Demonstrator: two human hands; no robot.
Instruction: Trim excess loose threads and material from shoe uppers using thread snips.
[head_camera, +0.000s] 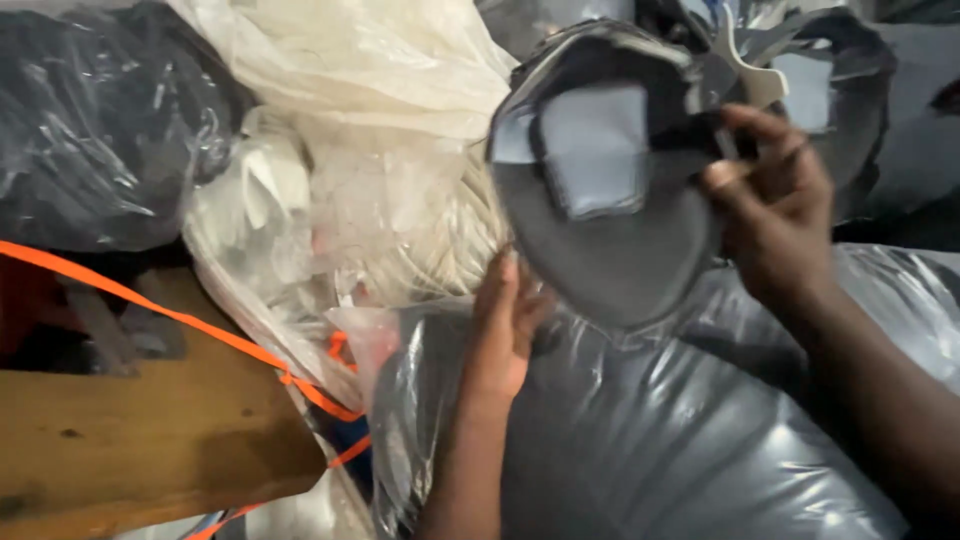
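A big clear plastic bag (700, 440) stuffed with grey material fills the view from 4 to 6 o'clock; its film is glossy and creased, with bright streaks of glare. At 12 o'clock a heap of translucent white plastic bags (370, 70) sags over a bundle of cream fibre (450, 230), which looks stringy and soft. At 10 o'clock sits a dark bag (100, 120) under crinkled clear wrap. At 8 o'clock lies a brown wooden board (130, 440), flat and matte, crossed by a thin orange strap (190, 322) running down toward 6 o'clock.

The grey cut piece (610, 240) sits at 1 to 2 o'clock, lifted above the large bag. It is a rounded, shield-like shape of dull felt-like material, darker grey in its body, with a lighter grey squarish patch (595, 150) on its upper half. More grey pieces (830, 90) stack behind it at 1 o'clock.

The right hand (775, 215), at 3 o'clock, pinches the piece's right edge between thumb and fingers. The left hand (500, 330), near centre, has loosely straight fingers touching the piece's lower left rim; it grips nothing that shows.

Room is tight: bags crowd every side, and the only free edge is the board's near corner at 7 o'clock.
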